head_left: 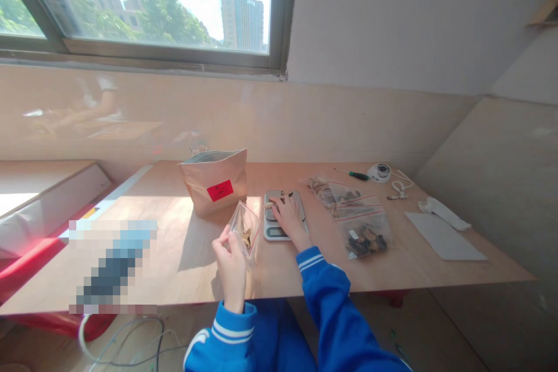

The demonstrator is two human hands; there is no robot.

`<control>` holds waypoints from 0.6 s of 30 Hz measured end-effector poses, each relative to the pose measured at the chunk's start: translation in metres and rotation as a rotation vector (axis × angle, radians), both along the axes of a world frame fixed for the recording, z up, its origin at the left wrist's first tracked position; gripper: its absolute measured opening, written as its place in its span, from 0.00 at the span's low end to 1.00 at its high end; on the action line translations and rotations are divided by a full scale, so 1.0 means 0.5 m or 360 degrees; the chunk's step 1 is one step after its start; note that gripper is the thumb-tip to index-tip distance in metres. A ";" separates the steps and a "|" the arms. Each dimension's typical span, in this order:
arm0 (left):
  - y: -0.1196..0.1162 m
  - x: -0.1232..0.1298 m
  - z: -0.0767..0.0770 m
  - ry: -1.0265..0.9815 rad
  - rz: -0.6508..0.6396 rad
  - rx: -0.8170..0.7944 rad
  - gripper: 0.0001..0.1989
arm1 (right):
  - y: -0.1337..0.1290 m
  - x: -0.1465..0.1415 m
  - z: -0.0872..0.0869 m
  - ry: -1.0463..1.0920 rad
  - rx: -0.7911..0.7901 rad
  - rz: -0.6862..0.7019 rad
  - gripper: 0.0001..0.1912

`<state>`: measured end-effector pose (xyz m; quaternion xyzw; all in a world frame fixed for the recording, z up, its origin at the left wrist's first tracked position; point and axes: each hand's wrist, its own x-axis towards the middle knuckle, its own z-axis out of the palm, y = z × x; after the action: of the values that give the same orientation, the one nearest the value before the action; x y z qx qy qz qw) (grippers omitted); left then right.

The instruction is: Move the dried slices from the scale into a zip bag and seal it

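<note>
My left hand (231, 264) holds up a small clear zip bag (244, 228) with a few dark pieces inside, just left of a small kitchen scale (300, 203). My right hand (288, 215) rests on the scale's platform, fingers touching small brown pieces (285, 193) that lie there. Whether it grips one I cannot tell. A kraft paper pouch (214, 181) with a red label stands open behind the bag. Both sleeves are blue with white stripes.
Several filled clear zip bags (353, 215) lie right of the scale. Further right are a green-handled screwdriver (354, 174), a round white device (380, 172) with a cable, and a white sheet (442, 235). The wooden table (152, 244) abuts a wall under a window. Cables hang below left.
</note>
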<state>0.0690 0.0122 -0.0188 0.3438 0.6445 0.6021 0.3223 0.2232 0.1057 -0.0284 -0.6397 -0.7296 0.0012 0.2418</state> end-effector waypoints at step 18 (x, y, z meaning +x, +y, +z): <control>-0.006 0.010 0.013 0.0065 -0.0021 -0.0043 0.10 | -0.022 -0.005 0.101 0.0915 0.0277 0.0112 0.07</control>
<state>0.0738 0.0091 -0.0122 0.3558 0.6568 0.5841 0.3176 0.2209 0.0947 0.0223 -0.5643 -0.6504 0.1282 0.4921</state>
